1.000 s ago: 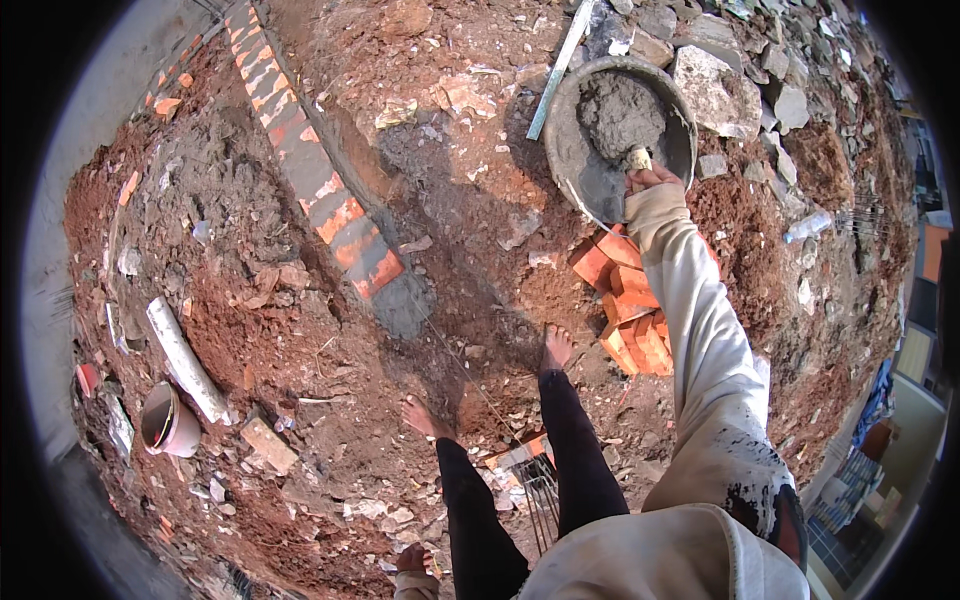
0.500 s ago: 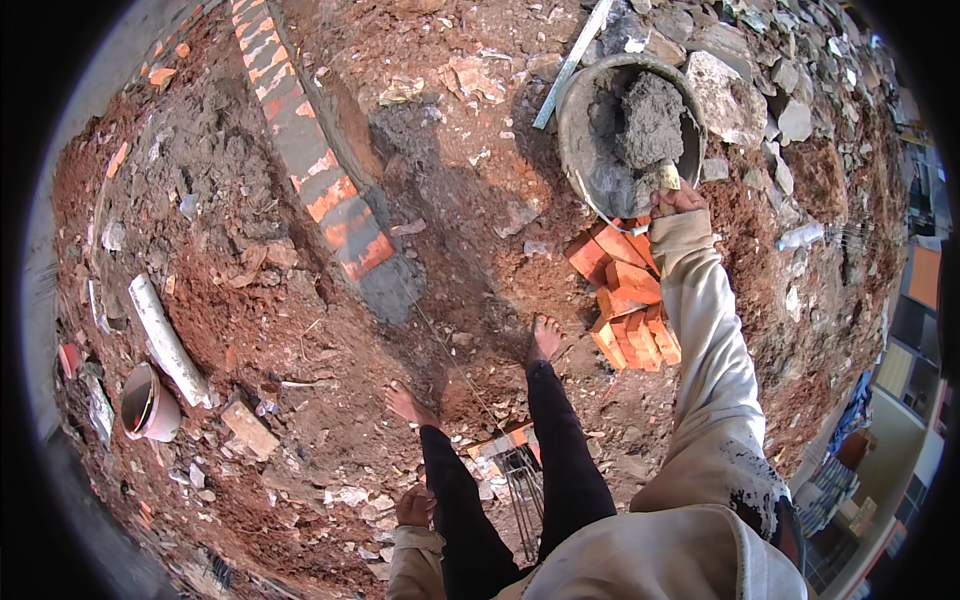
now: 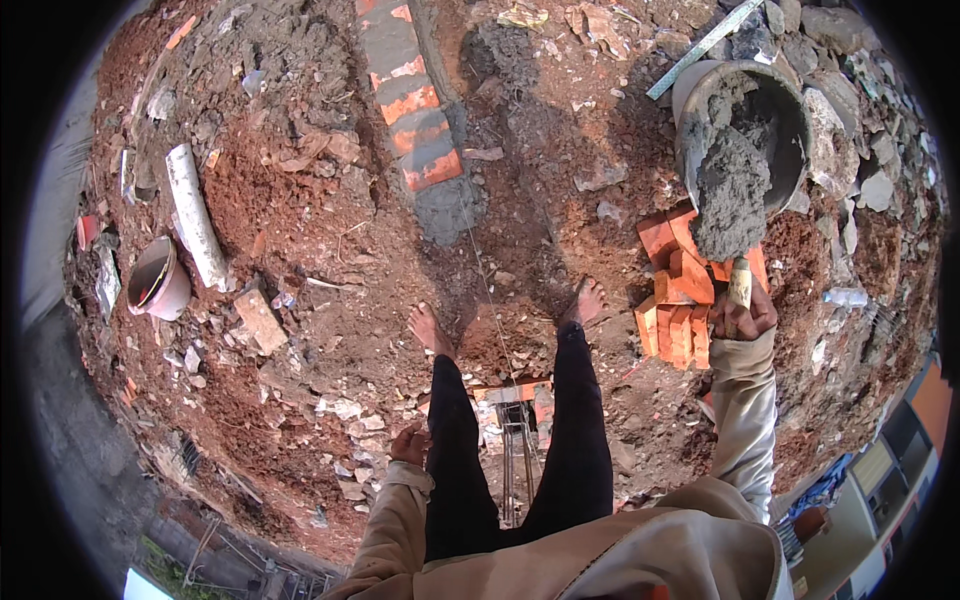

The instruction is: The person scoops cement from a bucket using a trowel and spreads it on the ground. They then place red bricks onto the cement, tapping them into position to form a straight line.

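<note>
My right hand (image 3: 745,315) is closed round the pale handle of a trowel (image 3: 740,283). A big heap of wet grey mortar (image 3: 730,200) covers the trowel's blade. It is beside the near rim of a mortar bucket (image 3: 686,150), which is tilted and has more mortar inside. Just left of this hand is a stack of orange bricks (image 3: 688,280). My left hand (image 3: 410,443) hangs beside my left knee, fingers loosely bent, with nothing visible in it. Ahead of my feet, a low brick wall (image 3: 408,100) ends in a patch of grey mortar (image 3: 450,212).
A thin string (image 3: 485,270) runs from the wall's end between my feet towards steel bars (image 3: 515,450). At left lie a white pipe (image 3: 197,215), a pinkish bucket (image 3: 160,283) and a loose block (image 3: 262,320). Rubble (image 3: 850,100) and a flat metal strip (image 3: 705,48) are near the mortar bucket.
My right hand has drawn the loaded trowel out of the bucket and back towards me, beside the bricks. My view has shifted; the left hand stays by my knee.
</note>
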A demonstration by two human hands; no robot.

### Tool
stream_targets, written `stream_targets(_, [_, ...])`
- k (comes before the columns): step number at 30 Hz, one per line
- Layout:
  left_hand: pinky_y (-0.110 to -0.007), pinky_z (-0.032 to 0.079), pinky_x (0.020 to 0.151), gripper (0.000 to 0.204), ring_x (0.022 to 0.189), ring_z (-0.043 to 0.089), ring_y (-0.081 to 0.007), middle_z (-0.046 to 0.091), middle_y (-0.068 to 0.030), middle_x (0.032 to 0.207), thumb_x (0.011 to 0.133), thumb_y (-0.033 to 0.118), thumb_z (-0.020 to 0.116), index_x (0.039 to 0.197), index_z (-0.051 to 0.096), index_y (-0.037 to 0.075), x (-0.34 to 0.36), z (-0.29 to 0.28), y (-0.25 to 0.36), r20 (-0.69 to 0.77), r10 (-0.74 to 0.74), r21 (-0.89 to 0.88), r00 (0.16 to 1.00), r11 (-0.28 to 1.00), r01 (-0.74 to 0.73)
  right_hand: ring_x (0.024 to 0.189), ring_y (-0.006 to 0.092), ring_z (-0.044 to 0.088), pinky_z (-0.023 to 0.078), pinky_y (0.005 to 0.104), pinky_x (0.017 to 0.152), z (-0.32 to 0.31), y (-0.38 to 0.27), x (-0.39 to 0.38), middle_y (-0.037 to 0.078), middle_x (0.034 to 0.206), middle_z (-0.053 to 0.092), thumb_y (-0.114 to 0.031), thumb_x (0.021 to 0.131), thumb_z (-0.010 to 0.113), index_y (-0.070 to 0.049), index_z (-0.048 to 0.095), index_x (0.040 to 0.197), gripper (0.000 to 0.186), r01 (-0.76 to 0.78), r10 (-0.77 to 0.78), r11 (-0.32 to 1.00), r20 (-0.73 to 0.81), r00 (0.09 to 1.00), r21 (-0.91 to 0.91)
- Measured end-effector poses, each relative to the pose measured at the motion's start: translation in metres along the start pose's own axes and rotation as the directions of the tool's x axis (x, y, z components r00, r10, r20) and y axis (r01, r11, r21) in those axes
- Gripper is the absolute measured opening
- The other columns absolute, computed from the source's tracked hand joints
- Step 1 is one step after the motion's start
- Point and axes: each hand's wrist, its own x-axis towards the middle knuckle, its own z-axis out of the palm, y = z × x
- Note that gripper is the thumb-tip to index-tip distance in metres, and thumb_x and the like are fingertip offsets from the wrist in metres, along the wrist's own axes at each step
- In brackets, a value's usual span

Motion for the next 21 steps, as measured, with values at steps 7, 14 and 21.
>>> stream_targets(7, [-0.026, 0.048, 0.059, 0.029, 0.07, 0.061, -0.0133, 0.065, -0.0049, 0.087, 0.087, 0.014, 0.063, 0.114, 0.058, 0.003, -0.006, -0.006, -0.021, -0.014, -0.052, -0.154, 0.999, 0.987, 0.049, 0.047, 0.0099, 0.048, 0.04, 0.0234, 0.045, 0.132, 0.06, -0.058, 0.002, 0.068, 0.055, -0.015, 0.078, 0.06, 0.003, 0.052, 0.123, 0.049, -0.34, 0.385, 0.916, 0.23, 0.894, -0.212])
stream_targets(14, [-0.025, 0.047, 0.06, 0.029, 0.069, 0.062, -0.0131, 0.067, -0.0041, 0.085, 0.085, 0.014, 0.063, 0.112, 0.06, 0.002, -0.003, -0.031, -0.035, -0.082, -0.071, -0.201, 0.994, 0.978, 0.053, 0.056, 0.0185, 0.057, 0.046, 0.031, 0.052, 0.269, 0.25, 0.013, 0.008, 0.076, 0.061, -0.012, 0.079, 0.056, 0.003, 0.059, 0.113, 0.038, -0.676, 0.606, 0.735, 0.392, 0.692, 0.057])
stream_targets(21, [-0.024, 0.045, 0.058, 0.029, 0.07, 0.065, -0.0126, 0.067, -0.0031, 0.084, 0.085, 0.02, 0.064, 0.11, 0.063, 0.007, 0.007, -0.069, -0.078, -0.153, -0.135, -0.285, 0.979, 0.955, 0.087, 0.063, 0.0285, 0.06, 0.049, 0.0395, 0.058, 0.303, 0.32, -0.008, 0.015, 0.081, 0.063, -0.019, 0.083, 0.056, 0.003, 0.054, 0.118, 0.042, -0.121, 0.475, 0.61, 0.239, 0.847, -0.783])
